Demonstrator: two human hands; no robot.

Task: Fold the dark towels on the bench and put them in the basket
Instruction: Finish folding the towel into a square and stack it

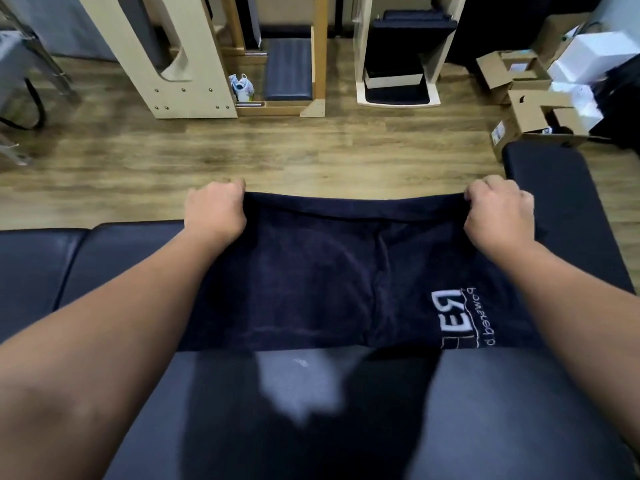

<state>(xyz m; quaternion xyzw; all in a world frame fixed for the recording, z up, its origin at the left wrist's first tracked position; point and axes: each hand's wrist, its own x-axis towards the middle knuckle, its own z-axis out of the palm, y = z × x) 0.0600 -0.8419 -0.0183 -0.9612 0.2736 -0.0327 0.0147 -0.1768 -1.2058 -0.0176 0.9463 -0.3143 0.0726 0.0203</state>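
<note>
A dark navy towel (pixel 329 271) with a white embroidered logo near its right side is stretched flat over the dark padded bench (pixel 45 265). My left hand (pixel 214 211) grips the towel's far left corner. Its far right corner is pinched in my right hand (pixel 498 211). The far edge is held taut between both fists, slightly lifted above the bench's far edge. The near edge of the towel lies on the bench in front of me. No basket is in view.
Wooden floor (pixel 277 150) lies beyond the bench. Wooden exercise frames (pixel 180 64) with dark pads stand at the back. Open cardboard boxes (pixel 530 109) and white boxes sit at the far right. A second padded section (pixel 568 202) angles away on the right.
</note>
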